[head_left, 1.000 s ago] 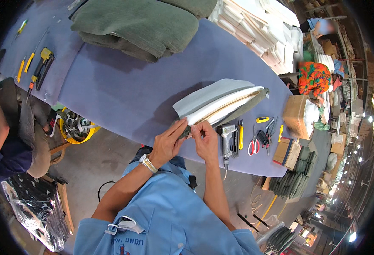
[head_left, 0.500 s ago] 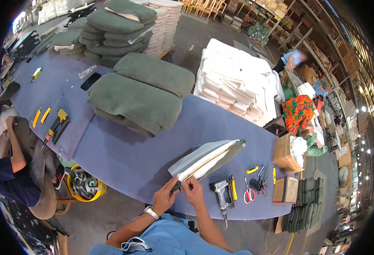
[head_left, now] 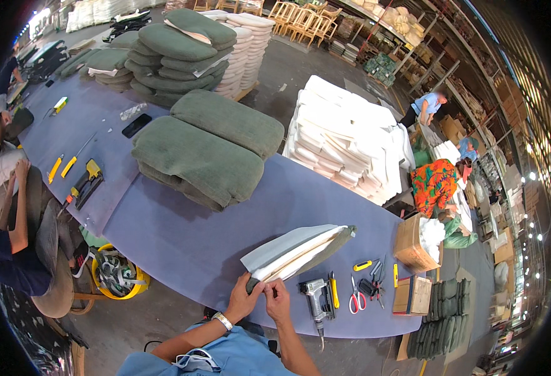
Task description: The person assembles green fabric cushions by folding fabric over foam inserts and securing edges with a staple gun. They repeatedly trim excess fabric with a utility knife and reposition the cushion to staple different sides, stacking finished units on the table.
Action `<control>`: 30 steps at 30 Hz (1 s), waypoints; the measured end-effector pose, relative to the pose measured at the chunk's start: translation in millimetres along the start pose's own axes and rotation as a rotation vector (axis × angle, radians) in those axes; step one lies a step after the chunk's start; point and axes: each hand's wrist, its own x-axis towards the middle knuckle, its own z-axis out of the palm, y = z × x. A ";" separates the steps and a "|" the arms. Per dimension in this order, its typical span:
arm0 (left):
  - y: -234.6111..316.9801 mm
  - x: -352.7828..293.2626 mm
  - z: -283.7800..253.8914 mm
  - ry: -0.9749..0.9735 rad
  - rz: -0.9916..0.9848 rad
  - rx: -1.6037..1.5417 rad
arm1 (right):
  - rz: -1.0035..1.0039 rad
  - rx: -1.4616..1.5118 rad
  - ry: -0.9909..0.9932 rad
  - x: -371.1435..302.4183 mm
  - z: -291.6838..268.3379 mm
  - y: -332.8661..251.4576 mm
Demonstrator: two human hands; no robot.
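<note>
At the far left a seated person (head_left: 6, 238) leans by the table's left end, and just beyond lie two yellow-handled tools (head_left: 61, 168) and a black-and-yellow stapler (head_left: 84, 185) on the long blue-grey table (head_left: 187, 244), laid out within that person's reach. Below the table edge sits one yellow bucket (head_left: 115, 272) stuffed with what look like straps. Further right, two green cushions (head_left: 206, 147) are stacked, one overlapping the other, in the middle of the table, apparently parked out of the working area; more green cushions pile up far behind them, too many to count surely. At the near edge the left hand (head_left: 243, 299) and the right hand (head_left: 278, 296) meet at the near corner of a flat seat pad (head_left: 297, 250), a white foam slab partly sleeved in grey-green cover fabric that lies slantwise on the table with its far end pointing right. Both hands have fingers pressed together, pinching the cover's edge at that corner, seemingly so the fabric can be drawn snug over the foam. Just right of the hands lies one pneumatic staple gun (head_left: 316, 299), handle toward the person for a quick grab, then one yellow utility knife (head_left: 333, 291), one pair of red-handled scissors (head_left: 355, 299) and a small cardboard box (head_left: 412, 241). Behind stands a tall stack of white foam pads (head_left: 344, 138).
</note>
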 end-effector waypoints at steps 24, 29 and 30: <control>24.3 14.3 -16.4 -0.052 0.100 0.209 | 0.376 -0.789 0.084 -34.1 -164.4 199.9; 13.0 15.2 -18.5 -0.071 0.118 0.261 | 0.595 -0.550 0.139 8.5 -161.2 98.3; 15.3 13.7 -12.1 -0.083 0.132 0.236 | 0.523 -0.460 0.197 -3.0 -173.9 95.6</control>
